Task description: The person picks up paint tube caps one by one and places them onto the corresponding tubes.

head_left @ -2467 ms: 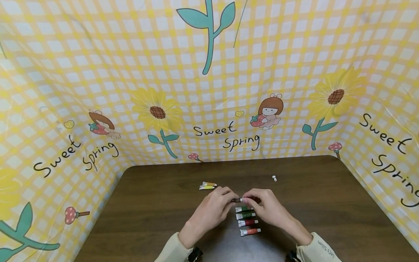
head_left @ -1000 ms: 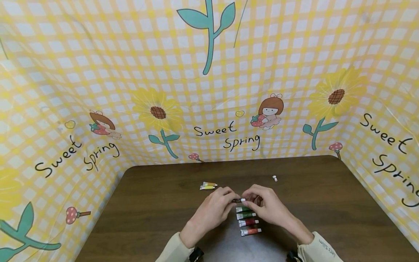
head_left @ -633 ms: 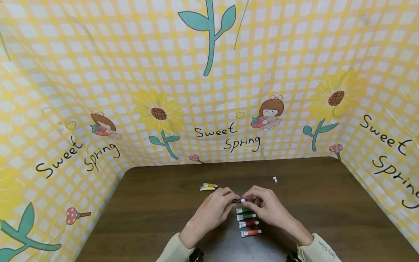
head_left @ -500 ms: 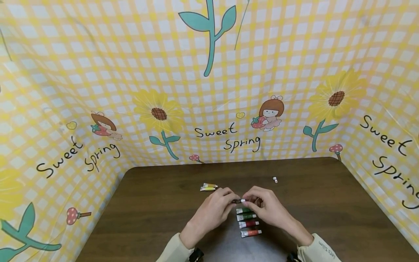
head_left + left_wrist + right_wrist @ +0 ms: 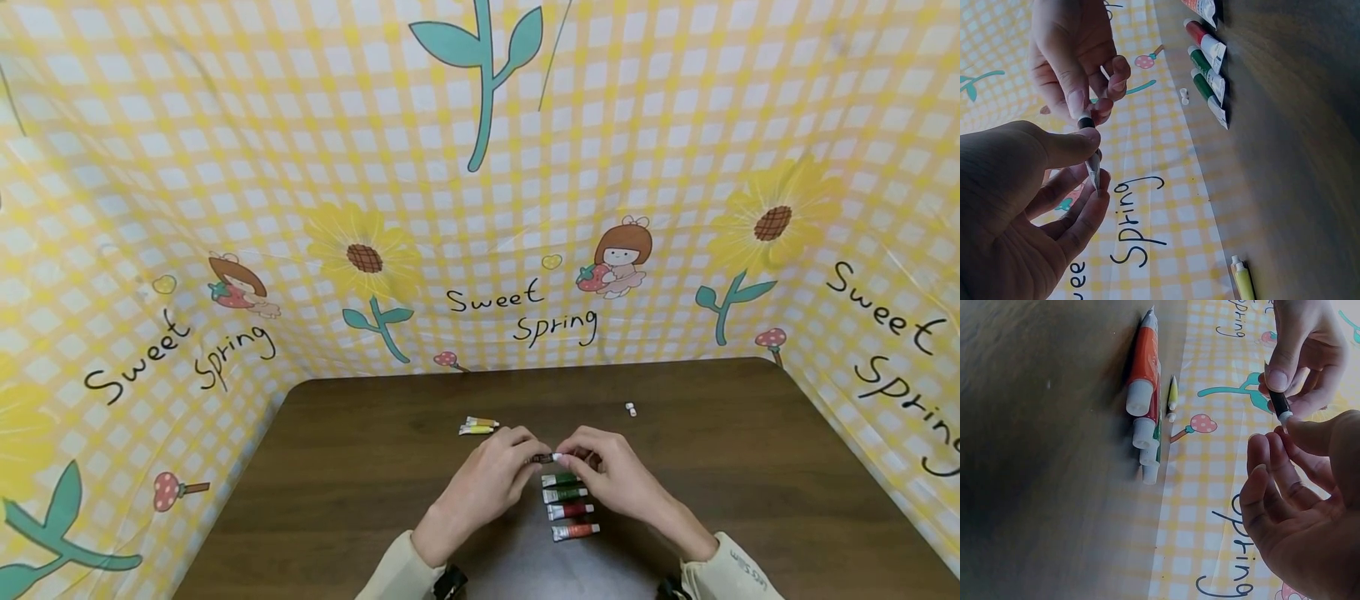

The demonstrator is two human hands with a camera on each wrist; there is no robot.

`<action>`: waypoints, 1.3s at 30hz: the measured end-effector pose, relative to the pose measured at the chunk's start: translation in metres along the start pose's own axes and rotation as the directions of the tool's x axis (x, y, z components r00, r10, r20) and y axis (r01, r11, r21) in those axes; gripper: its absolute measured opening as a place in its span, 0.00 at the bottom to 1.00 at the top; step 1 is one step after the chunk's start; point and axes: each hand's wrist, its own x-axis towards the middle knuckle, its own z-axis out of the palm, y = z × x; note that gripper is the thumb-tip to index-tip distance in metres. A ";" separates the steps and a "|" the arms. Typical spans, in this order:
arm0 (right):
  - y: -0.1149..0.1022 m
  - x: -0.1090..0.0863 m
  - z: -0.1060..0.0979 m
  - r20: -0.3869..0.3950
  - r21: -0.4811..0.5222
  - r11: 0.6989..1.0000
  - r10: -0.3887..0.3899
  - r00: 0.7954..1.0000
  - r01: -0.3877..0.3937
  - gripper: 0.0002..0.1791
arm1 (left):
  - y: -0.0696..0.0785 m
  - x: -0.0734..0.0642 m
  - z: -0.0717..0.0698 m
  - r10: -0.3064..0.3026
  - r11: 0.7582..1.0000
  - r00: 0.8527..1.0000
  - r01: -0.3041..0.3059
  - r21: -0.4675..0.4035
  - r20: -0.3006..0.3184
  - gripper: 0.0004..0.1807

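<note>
A black paint tube with a white cap is held up between the two hands, above the table. My left hand pinches the tube's body between thumb and fingers; in the left wrist view its flat silvery end points toward the left fingers. My right hand pinches the white cap with thumb and index finger, its other fingers loosely bent. Just below the hands lie several tubes in a column: two green ones, a red one and an orange one.
Two yellowish tubes, one yellow and one orange-yellow, lie behind the left hand. Two small white pieces are farther back to the right. The brown table meets a yellow checked cloth at its back and sides.
Half a second ago the right fingertips stood looser at the cap, showing more of it; now thumb and finger have closed in on it. The left hand stays where it was.
</note>
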 end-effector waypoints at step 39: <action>-0.001 0.001 0.000 -0.026 -0.035 0.999 -0.033 0.999 0.032 0.04 | 0.001 0.001 -0.002 -0.001 1.000 1.000 0.001 -0.010 0.004 0.09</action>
